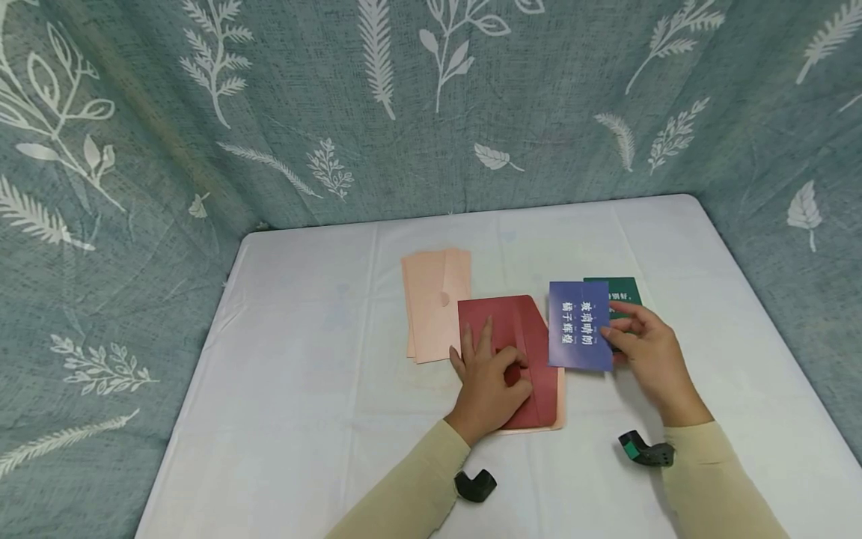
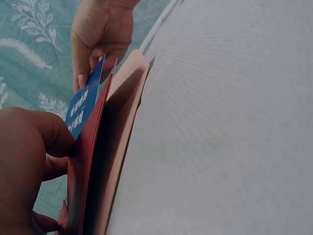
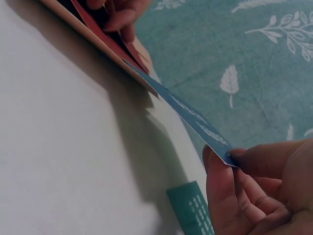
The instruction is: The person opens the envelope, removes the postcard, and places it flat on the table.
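Observation:
A red envelope lies in front of me, with its pointed flap to the right. My left hand rests on it, thumb and index finger pinching the paper at its opening while the other fingers spread over the front. In the left wrist view, the red envelope stands slightly apart from a pale pink envelope beneath. A blue card with white characters is pinched between thumb and fingers of my right hand. The card's left edge overlaps the red flap.
Behind and partly under the right hand lies a dark green card with white print. Several pale pink envelopes are stacked left of the red one. A white cloth covers the table, and a leaf-patterned teal curtain hangs behind it.

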{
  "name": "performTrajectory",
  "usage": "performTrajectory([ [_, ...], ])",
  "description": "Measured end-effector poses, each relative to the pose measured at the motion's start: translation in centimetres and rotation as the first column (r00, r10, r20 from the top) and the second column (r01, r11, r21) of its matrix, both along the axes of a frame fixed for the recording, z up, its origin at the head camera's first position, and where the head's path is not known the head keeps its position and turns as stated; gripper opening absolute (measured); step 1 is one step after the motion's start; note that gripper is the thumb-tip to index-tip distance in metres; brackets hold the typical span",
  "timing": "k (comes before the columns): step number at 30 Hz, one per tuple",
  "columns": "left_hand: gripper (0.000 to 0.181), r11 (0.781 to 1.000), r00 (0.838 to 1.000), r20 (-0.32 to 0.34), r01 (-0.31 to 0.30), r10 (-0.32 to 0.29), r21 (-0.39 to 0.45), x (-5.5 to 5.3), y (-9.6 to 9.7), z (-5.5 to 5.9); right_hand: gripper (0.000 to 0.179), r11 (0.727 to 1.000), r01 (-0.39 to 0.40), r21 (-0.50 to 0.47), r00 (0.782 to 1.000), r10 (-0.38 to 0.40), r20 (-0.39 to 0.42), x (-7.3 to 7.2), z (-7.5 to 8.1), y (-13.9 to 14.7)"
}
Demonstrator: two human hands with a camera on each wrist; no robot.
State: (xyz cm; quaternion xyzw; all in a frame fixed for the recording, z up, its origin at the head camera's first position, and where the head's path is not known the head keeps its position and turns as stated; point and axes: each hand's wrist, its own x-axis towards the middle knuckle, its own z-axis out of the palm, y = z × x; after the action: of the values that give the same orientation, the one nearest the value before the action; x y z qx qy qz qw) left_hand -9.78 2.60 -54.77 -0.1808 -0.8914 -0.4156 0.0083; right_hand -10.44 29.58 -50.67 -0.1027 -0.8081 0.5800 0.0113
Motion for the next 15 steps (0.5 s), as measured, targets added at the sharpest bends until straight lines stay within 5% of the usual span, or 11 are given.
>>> performTrajectory([
  [15,0.013,1.000,1.000,0.008,0.010,-0.010,0.016,0.0,-0.1,-0.1,0.050,0.999,0.048,0.025,0.999,-0.048,-0.005,-0.4,0.0,2.2],
])
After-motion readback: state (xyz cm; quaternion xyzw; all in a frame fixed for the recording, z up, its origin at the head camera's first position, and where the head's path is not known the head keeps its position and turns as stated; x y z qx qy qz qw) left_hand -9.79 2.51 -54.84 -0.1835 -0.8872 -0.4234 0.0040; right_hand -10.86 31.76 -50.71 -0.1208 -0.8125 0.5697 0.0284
